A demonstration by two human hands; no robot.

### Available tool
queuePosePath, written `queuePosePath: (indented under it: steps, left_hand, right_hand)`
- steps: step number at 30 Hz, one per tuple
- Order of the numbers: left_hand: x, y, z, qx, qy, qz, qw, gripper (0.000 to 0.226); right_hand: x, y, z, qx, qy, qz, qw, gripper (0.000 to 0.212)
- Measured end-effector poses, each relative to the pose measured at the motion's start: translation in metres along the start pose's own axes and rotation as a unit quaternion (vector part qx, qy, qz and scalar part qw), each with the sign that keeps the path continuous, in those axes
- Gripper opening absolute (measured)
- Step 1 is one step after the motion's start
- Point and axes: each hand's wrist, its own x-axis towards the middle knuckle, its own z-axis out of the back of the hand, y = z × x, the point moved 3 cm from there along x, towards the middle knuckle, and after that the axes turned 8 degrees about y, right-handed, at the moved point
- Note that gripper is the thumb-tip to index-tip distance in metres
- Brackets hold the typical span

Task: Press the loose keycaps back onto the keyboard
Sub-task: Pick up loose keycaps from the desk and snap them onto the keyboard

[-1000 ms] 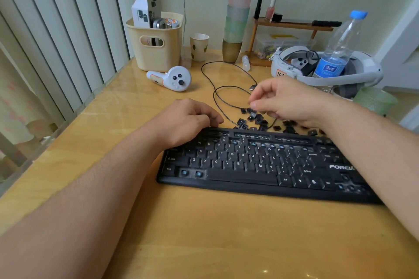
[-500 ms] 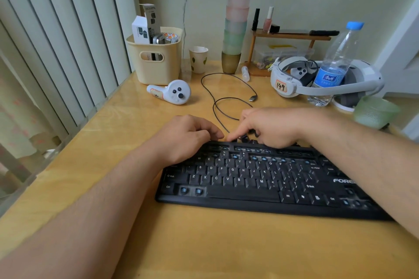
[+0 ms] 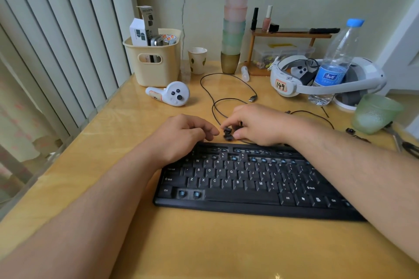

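Cluttered desk (image 3: 226, 244): right hand (image 3: 258, 127) pinches loose keycaps (image 3: 227, 133) beyond keyboard (image 3: 249, 188); left hand (image 3: 181, 138) curled, contents unclear; a slack pinch could drop them

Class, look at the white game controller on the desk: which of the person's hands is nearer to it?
Left. The left hand lies just in front of the controller, at the keyboard's far-left corner; the right hand is further off to the controller's right.

matt blk plastic keyboard (image 3: 249, 179), glossy wood-look table (image 3: 204, 244)
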Motion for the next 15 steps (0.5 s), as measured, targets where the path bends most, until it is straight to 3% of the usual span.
queuePosePath:
  steps: [7, 11, 15]
  left_hand:
    - [0.004, 0.009, 0.005, -0.044, -0.045, 0.022, 0.998, 0.039]
    - [0.005, 0.009, 0.004, -0.061, -0.051, 0.027, 0.996, 0.038]
    - [0.004, 0.009, 0.004, -0.072, -0.059, 0.032, 0.995, 0.038]
  right_hand:
    - [-0.006, -0.003, 0.005, 0.032, -0.053, -0.009, 0.998, 0.044]
    - [-0.009, 0.003, 0.008, 0.058, -0.097, -0.008, 0.994, 0.021]
    - [-0.007, 0.016, 0.001, 0.049, -0.074, 0.006, 0.996, 0.007]
